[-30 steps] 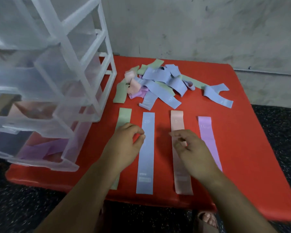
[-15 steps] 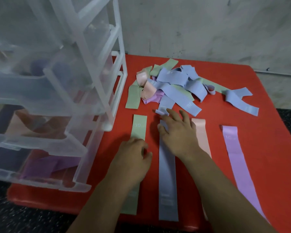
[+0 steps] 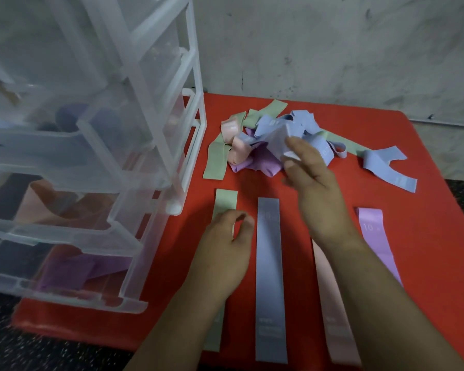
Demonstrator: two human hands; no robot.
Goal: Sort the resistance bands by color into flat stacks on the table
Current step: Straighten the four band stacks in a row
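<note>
Above the pile (image 3: 239, 149) on the red tabletop (image 3: 426, 223), our right hand (image 3: 308, 170) pinches a blue band (image 3: 277, 141); our left hand (image 3: 225, 253) curls its fingers (image 3: 227, 216) over the flat green band (image 3: 225, 200), grip unclear. The purple band (image 3: 375, 242) reads "10".

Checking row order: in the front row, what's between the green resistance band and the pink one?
Head view: one flat blue resistance band, lengthwise on the red table, between the green band and pink band, touching neither.

The left hand (image 3: 225, 253) is lying knuckles up, fingers curling toward the thumb, forearm pointing to 1 o'clock. The right hand (image 3: 312, 180) is reaching toward 11 o'clock, pinching a blue band (image 3: 277, 144).
</note>
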